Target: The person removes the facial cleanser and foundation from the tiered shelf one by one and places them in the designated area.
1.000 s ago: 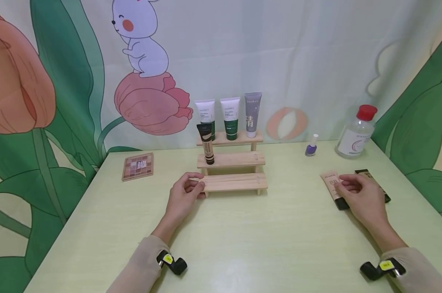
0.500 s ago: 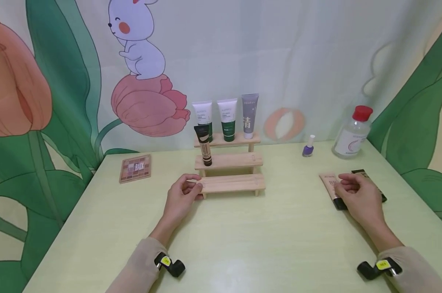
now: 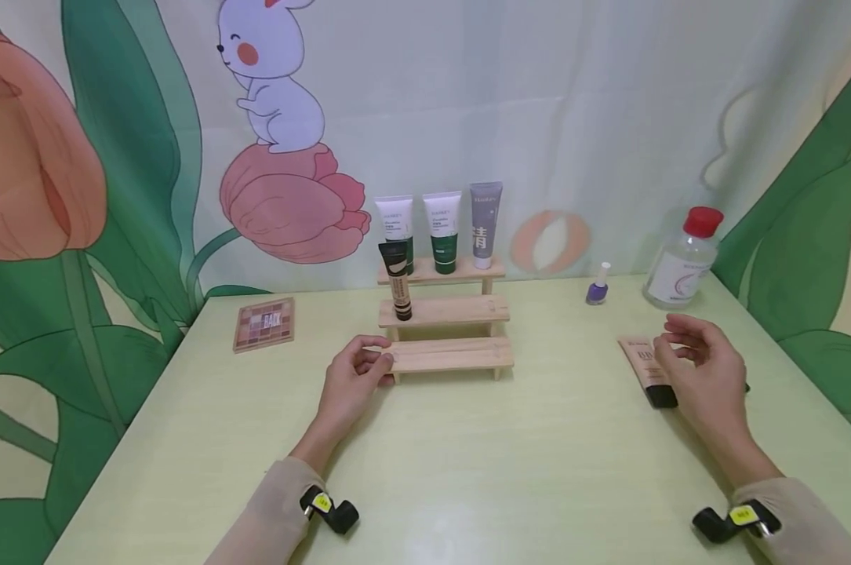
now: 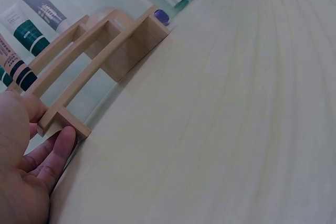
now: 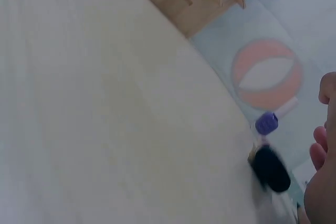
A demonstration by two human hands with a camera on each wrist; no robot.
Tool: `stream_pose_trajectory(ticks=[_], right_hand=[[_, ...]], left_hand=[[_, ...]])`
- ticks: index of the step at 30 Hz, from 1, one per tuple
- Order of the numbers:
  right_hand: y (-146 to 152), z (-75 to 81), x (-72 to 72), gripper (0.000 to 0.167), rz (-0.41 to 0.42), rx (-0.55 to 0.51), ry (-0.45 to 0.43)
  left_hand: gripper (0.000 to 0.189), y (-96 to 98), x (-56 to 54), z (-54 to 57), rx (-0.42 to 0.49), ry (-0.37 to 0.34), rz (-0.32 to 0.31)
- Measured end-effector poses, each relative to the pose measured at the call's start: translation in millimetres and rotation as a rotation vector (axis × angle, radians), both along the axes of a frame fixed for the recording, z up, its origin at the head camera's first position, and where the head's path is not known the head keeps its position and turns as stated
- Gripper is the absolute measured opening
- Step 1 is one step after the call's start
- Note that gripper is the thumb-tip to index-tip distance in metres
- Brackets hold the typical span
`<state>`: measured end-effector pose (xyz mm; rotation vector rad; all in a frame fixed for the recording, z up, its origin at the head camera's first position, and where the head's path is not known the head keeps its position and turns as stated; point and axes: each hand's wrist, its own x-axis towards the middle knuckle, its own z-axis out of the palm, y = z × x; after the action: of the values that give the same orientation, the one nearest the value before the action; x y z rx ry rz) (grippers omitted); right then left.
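In the head view, my left hand (image 3: 349, 380) grips the left end of a three-step wooden display rack (image 3: 453, 357), with fingers against its lowest step. A beige tube with a black cap (image 3: 400, 284) stands on the middle step. Two white-and-green tubes (image 3: 443, 231) and a grey-purple tube (image 3: 485, 224) stand along the top step. My right hand (image 3: 707, 384) hovers over the right side of the table, fingers loosely curled around nothing. Just left of it lies a beige BB cream tube (image 3: 647, 373) with a black cap. A dark tube is almost wholly hidden behind that hand.
A purple nail polish bottle (image 3: 598, 286) and a clear bottle with a red cap (image 3: 685, 259) stand at the back right. An eyeshadow palette (image 3: 264, 323) lies at the back left. Behind the table (image 3: 467, 471) hangs a printed curtain (image 3: 609, 102).
My right hand has lifted and shifted slightly, uncovering more of the BB cream tube and covering the dark tube. The left hand stays on the rack. The head view sways slightly.
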<state>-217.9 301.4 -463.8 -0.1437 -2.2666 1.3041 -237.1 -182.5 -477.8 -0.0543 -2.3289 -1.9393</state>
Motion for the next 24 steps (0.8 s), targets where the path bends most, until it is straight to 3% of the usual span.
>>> stream_pose_trajectory(ticks=[8,15,24], right_hand=[[-33,17.6,-14.3,0.048,0.185,-0.177,0.1],[-78,36.8,-34.3,0.043,0.425,-0.385,0.234],[-139,54.6,-53.6,0.042,0.559,-0.349,0.258]], left_hand=[[0.023,-0.1,-0.4,-2.0,0.004,0.004,-0.005],[0.023,0.3,0.0,-1.8,0.005,0.008,-0.001],[0.022,-2.6,-2.1,-3.3,-0.005,0.012,0.0]])
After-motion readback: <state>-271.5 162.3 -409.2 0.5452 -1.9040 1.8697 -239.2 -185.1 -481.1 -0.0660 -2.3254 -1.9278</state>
